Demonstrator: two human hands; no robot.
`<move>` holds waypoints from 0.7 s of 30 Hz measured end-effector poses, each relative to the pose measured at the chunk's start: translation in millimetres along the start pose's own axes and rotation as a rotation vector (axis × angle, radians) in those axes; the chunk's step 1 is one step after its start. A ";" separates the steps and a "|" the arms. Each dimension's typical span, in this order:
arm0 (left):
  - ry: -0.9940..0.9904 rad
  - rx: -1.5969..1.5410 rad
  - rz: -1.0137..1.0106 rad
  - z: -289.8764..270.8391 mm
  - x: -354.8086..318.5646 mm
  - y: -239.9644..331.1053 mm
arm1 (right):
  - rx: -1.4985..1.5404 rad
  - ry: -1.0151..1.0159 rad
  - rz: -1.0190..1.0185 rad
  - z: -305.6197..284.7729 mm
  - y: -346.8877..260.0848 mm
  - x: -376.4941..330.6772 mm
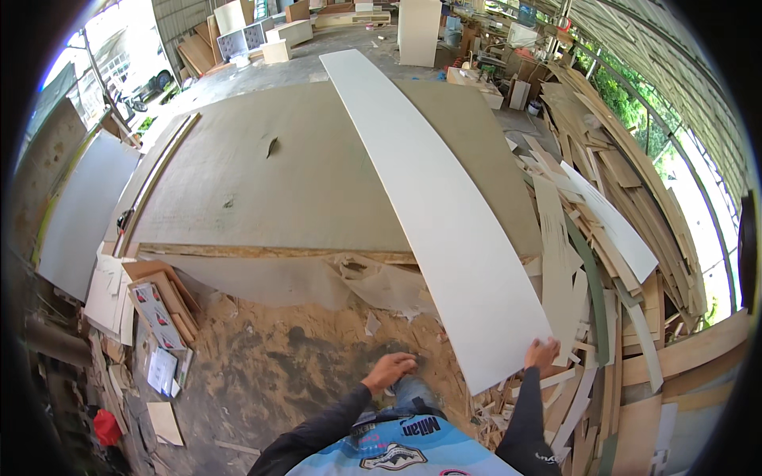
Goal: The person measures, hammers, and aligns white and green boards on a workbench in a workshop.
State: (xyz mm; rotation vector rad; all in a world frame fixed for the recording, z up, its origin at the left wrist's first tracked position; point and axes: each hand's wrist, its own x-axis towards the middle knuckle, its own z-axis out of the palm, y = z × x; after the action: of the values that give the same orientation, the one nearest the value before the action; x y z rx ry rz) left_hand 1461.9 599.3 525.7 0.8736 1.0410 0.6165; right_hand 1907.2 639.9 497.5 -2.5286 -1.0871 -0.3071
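Observation:
A long white board [444,214] lies slantwise across the large worktable [270,174], its near end jutting past the table's front edge toward me. At the right corner of that near end, my right hand [541,354] is closed on the board's edge. My left hand [389,370] hangs over the floor left of the board, apart from it. Its fingers are loosely bent and nothing shows in them.
Offcuts and long strips [559,246] are heaped along the right side. Sawdust [278,349] covers the floor before me. Cardboard pieces [163,297] stand at the table's left front corner. A tape measure [124,220] lies at the table's left edge.

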 end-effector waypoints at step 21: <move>0.541 -0.242 0.037 -214.3 258.6 205.8 | 0.336 -0.155 0.931 -25.4 -36.8 -115.5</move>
State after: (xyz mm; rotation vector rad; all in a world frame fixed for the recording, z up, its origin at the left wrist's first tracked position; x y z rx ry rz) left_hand 1359.7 979.7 527.8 0.5202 1.3987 1.0212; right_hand 1800.6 577.3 490.6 -2.4561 0.0810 0.3038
